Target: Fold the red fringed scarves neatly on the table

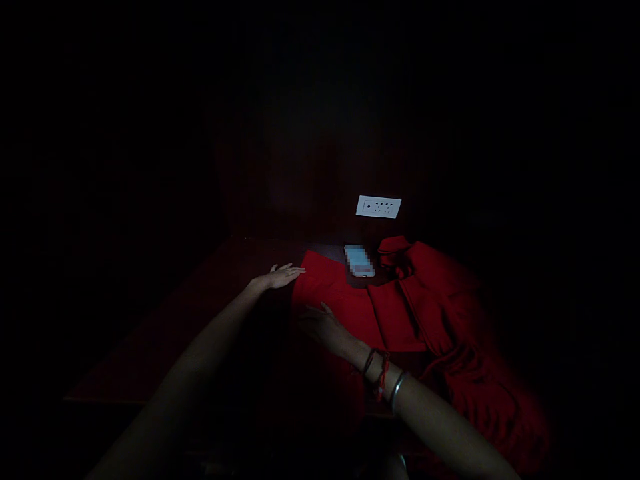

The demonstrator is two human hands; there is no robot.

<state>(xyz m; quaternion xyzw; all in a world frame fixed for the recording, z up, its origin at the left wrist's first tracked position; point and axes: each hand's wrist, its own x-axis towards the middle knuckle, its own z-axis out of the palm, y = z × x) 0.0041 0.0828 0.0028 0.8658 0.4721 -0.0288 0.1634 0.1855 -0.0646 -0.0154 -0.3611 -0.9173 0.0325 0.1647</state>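
A red cloth [420, 300] lies spread and bunched on a dark wooden table [165, 333], its right part hanging over the near edge. My left hand [281, 276] is stretched flat, fingers together, at the cloth's left corner. Lying open and palm down on the cloth's left part is my right hand [320, 325]; that wrist wears red threads and a metal bangle. Neither hand grips anything. The scene is very dark.
A small lit phone [359, 261] lies on the table just behind the cloth. On the wall above it sits a white socket plate [379, 207]. The table's left part is bare dark wood; everything around is in darkness.
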